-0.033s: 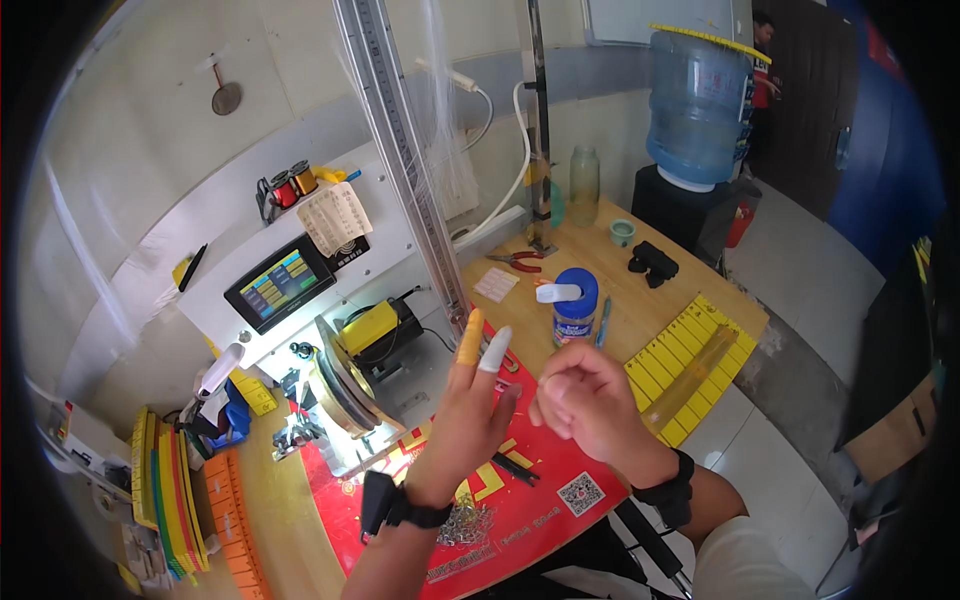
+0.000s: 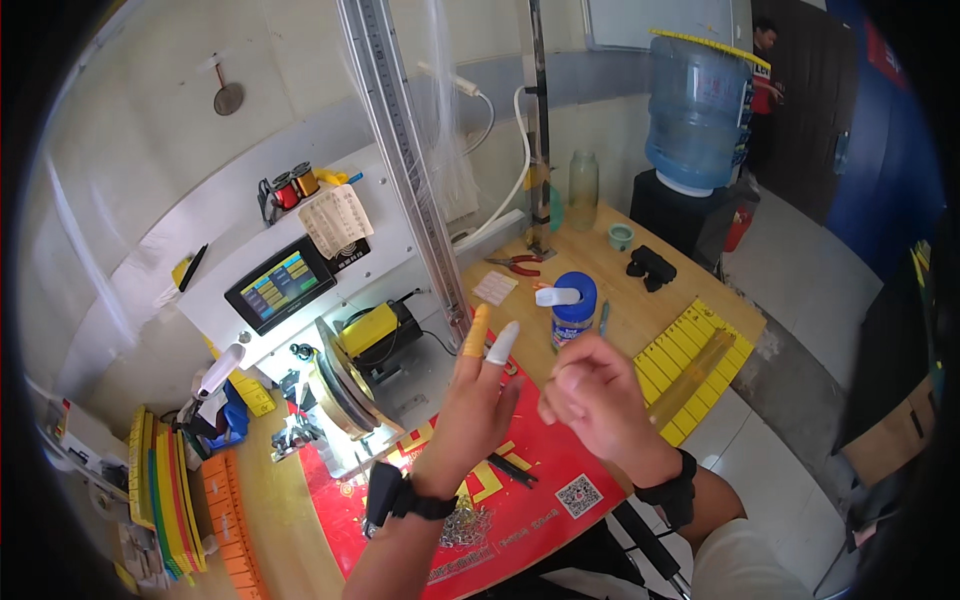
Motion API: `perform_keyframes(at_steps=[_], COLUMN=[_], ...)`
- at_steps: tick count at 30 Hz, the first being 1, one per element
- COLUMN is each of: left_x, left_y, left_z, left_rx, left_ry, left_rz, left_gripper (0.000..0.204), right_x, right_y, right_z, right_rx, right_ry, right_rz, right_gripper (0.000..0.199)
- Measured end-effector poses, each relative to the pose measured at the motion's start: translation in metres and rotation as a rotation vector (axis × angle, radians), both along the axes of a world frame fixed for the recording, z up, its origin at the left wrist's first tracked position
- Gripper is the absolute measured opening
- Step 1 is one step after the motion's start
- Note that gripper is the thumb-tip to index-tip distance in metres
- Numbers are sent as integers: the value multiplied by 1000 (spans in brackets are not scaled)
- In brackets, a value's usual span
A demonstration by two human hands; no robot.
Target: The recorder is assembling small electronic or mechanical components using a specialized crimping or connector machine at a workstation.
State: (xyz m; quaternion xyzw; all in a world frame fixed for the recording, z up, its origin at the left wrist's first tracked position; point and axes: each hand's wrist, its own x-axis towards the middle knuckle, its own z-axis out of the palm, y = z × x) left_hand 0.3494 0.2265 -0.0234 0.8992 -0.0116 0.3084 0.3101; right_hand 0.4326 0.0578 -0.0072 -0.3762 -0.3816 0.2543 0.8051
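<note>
My left hand (image 2: 476, 408) is raised over the red printed mat (image 2: 535, 525). Two of its fingers point up and stand apart, one in an orange finger cover (image 2: 476, 331) and one in a white finger cover (image 2: 503, 343). Nothing can be made out in it. To its right, my right hand (image 2: 600, 400) is curled closed, thumb against the bent fingers; what it pinches, if anything, is hidden or too small to see. Beneath the hands, a small black tool (image 2: 513, 470) and a heap of small shiny metal pieces (image 2: 465, 525) lie on the mat.
At left stands a lit machine with a round wheel (image 2: 345, 380) and a screen (image 2: 280, 288). Behind my hands are a blue-lidded jar (image 2: 573, 310) and red-handled pliers (image 2: 515, 265). A yellow ruled board (image 2: 690, 360) lies right. A person (image 2: 764, 90) stands beyond the water bottle (image 2: 697, 115).
Both hands have shifted slightly to the right. The left hand's covered fingers have spread a little further apart, and the right hand stays curled closed.
</note>
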Motion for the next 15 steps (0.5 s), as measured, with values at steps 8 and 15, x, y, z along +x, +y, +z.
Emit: perform_keyframes(at_steps=[8, 15], left_x=[-46, -161], left_y=[-16, -26], left_z=[-21, 26], left_rx=[8, -129], left_ry=[258, 439], left_rz=[-276, -506], left_gripper=[29, 33], right_x=[53, 43], right_y=[-71, 3], right_z=[94, 183], right_rx=[333, 289], right_ry=[67, -148], right_rz=[-433, -423], right_gripper=[10, 9])
